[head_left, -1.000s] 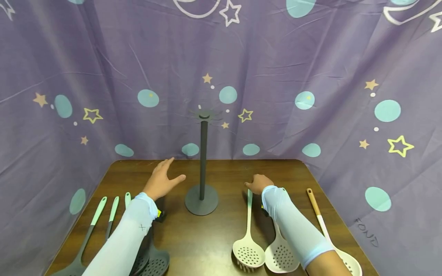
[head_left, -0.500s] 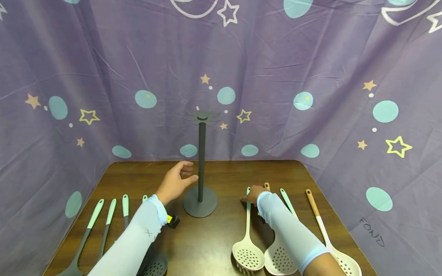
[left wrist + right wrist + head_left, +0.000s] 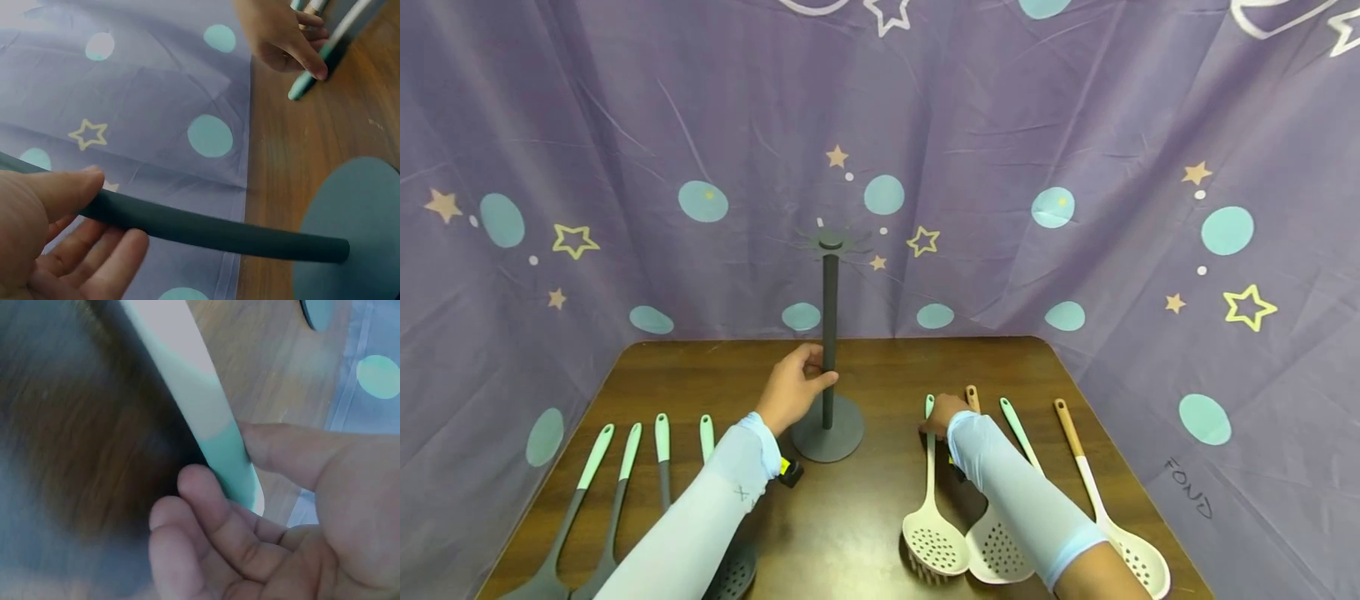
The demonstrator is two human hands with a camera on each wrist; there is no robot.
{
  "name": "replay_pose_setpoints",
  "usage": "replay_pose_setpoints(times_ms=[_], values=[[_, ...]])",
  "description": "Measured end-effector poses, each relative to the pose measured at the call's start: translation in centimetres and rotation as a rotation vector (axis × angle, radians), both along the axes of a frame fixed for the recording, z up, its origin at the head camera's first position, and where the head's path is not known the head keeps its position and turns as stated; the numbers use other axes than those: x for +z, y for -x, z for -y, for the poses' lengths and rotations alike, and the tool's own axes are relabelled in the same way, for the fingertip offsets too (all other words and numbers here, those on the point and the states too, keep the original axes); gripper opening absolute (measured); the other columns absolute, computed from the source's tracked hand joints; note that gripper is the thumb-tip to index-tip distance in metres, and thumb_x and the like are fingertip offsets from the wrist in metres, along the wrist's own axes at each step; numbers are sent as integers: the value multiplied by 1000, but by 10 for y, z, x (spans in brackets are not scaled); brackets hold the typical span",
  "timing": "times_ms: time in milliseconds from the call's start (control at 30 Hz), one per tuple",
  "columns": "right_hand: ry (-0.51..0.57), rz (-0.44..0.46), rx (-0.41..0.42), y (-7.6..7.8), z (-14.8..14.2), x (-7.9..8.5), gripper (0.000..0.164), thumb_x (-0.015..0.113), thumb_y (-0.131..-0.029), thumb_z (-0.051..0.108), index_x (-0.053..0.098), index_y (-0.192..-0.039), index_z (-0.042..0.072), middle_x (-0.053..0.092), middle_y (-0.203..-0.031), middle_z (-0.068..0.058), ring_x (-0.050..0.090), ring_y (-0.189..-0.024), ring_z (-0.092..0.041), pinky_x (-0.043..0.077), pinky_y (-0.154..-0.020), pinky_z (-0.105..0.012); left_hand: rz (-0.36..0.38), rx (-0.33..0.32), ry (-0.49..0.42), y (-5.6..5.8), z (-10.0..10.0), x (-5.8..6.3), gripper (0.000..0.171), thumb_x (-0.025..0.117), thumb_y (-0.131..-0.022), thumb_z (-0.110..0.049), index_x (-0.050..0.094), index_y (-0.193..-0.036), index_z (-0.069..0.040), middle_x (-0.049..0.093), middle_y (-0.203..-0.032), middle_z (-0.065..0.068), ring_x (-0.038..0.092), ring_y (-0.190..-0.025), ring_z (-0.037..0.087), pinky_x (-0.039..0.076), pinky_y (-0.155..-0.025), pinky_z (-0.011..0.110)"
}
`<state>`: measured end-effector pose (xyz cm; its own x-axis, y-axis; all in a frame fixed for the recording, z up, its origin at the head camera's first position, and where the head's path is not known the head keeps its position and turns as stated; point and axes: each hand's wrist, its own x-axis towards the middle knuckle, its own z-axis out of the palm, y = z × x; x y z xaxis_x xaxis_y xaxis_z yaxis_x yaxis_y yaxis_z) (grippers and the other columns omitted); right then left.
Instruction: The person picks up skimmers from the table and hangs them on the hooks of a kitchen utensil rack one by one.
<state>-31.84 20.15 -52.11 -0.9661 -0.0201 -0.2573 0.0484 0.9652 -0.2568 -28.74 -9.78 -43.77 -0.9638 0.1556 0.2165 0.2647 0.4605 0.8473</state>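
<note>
A dark grey utensil stand (image 3: 830, 317) with a round base and a notched disc on top stands upright at mid-table. My left hand (image 3: 792, 387) holds its pole low down, thumb on one side and fingers on the other, as the left wrist view shows around the pole (image 3: 219, 231). To the right, my right hand (image 3: 942, 415) pinches the green handle end of a white skimmer (image 3: 935, 542). Its round perforated head lies toward me. In the right wrist view, thumb and curled fingers meet on either side of the handle (image 3: 228, 462).
Several dark grey utensils with green handles (image 3: 597, 457) lie at left, partly under my left sleeve. A white slotted turner (image 3: 1000, 550) lies beside the skimmer. A wooden-handled slotted spoon (image 3: 1138, 562) is farther right. Behind the table (image 3: 880, 358) hangs a purple curtain (image 3: 985, 125).
My left hand has moved right and taken hold of the stand's pole. My right hand has come back toward me and now pinches the skimmer's handle.
</note>
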Motion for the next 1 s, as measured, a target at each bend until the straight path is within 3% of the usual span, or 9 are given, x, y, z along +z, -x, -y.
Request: replay_pose_setpoints(times_ms=[100, 267, 433, 567, 700, 833, 1000], values=[[40, -17, -13, 1, 4, 1, 37, 85, -85, 33, 64, -62, 11, 64, -54, -1, 60, -45, -14, 48, -45, -25, -25, 20, 1, 2, -1, -1, 30, 78, -94, -12, 66, -121, -4, 72, -110, 11, 71, -104, 29, 59, -92, 44], [46, -64, 43, 5, 12, 12, 36, 84, -85, 37, 63, -70, 12, 66, -73, -4, 62, -66, -20, 54, -62, -34, -44, 42, 7, 4, -2, -2, 24, 80, -92, -12, 69, -112, -4, 74, -105, 10, 72, -99, 27, 60, -89, 43], [57, -157, 75, 8, 28, 42, 29, 79, -92, 35, 63, -88, 11, 65, -81, -4, 63, -78, -24, 55, -71, -44, -46, 18, 7, 6, 0, -3, 24, 80, -93, -15, 68, -111, -6, 73, -105, 8, 72, -98, 26, 60, -88, 42], [129, -275, 113, 13, 40, 71, 25, 76, -95, 31, 63, -92, 11, 69, -83, -4, 65, -77, -24, 53, -67, -45, -28, 23, 24, 3, 4, -4, 25, 81, -92, -17, 68, -111, -7, 73, -104, 6, 72, -98, 24, 60, -87, 41], [206, -379, 178, 18, 47, 96, 20, 74, -97, 28, 64, -98, 11, 77, -98, -8, 72, -87, -28, 57, -74, -46, -41, 40, 44, 3, 6, -5, 23, 80, -93, -20, 69, -109, -9, 73, -102, 5, 71, -97, 24, 60, -87, 42], [268, -418, 205, 22, 47, 114, 19, 69, -102, 26, 62, -108, 10, 77, -109, -11, 74, -97, -31, 59, -82, -46, -55, 31, 38, 4, 4, -5, 20, 79, -93, -19, 69, -107, -10, 74, -103, 5, 71, -99, 26, 59, -89, 43], [352, -506, 203, 26, 49, 129, 20, 63, -105, 25, 63, -116, 9, 77, -106, -9, 73, -90, -27, 59, -77, -43, -48, 28, 16, 4, 3, -5, 21, 80, -93, -20, 68, -107, -10, 74, -108, 6, 72, -108, 29, 58, -95, 46]])
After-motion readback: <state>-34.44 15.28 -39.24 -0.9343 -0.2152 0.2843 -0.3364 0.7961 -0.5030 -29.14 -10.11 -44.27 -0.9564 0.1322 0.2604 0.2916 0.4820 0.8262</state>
